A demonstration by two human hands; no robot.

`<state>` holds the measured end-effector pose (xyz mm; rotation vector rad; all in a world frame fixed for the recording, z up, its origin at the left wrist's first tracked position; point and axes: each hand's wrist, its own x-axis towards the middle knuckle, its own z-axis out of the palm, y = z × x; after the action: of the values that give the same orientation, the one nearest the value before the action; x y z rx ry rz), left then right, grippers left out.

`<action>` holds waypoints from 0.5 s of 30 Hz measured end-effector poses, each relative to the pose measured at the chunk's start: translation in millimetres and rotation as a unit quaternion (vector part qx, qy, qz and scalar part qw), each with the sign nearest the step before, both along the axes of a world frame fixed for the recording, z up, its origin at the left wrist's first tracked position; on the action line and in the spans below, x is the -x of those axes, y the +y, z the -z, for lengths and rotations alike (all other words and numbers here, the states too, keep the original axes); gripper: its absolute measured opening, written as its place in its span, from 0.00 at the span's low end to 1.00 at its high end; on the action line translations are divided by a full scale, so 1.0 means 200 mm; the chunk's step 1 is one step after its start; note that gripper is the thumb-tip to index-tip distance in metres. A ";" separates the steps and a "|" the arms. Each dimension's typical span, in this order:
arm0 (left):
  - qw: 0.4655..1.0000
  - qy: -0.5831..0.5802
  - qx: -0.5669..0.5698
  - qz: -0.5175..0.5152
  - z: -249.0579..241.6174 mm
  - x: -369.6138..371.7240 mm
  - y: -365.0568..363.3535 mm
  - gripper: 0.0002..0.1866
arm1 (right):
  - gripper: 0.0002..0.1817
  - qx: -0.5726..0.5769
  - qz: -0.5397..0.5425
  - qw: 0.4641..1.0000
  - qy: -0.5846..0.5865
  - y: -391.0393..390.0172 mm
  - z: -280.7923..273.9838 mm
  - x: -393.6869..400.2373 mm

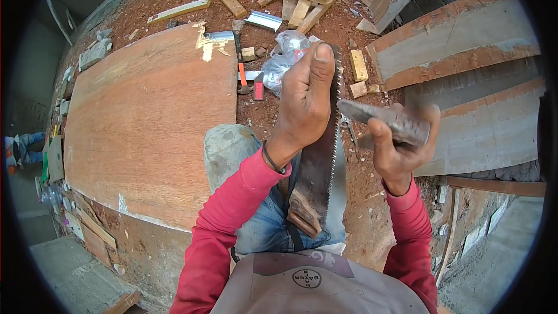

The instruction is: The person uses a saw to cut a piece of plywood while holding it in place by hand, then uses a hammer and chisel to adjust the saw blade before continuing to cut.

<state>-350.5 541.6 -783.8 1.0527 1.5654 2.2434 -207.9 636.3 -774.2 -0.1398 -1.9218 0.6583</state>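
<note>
Steel saw [321, 163] in left hand [305, 102], file [386, 121] in right hand [398, 151]

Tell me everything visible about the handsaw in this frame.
The handsaw has a dark, worn metal blade with teeth along its right edge and a scuffed wooden handle at the lower end, resting against the person's jeans-clad thigh. It stands nearly upright, tip away from the camera. The left hand grips the blade near its tip, thumb on top. The right hand holds a grey metal file, blurred, pointing at the teeth; contact is unclear.
</note>
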 end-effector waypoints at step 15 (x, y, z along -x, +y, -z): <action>0.999 -0.030 0.005 0.019 0.01 0.01 0.00 0.23 | 0.24 0.203 -0.054 0.976 -0.059 -0.02 -0.07 -0.03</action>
<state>-351.5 541.4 -784.8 0.9946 1.5170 2.2189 -201.3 631.8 -760.4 -0.3377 -1.8950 1.1346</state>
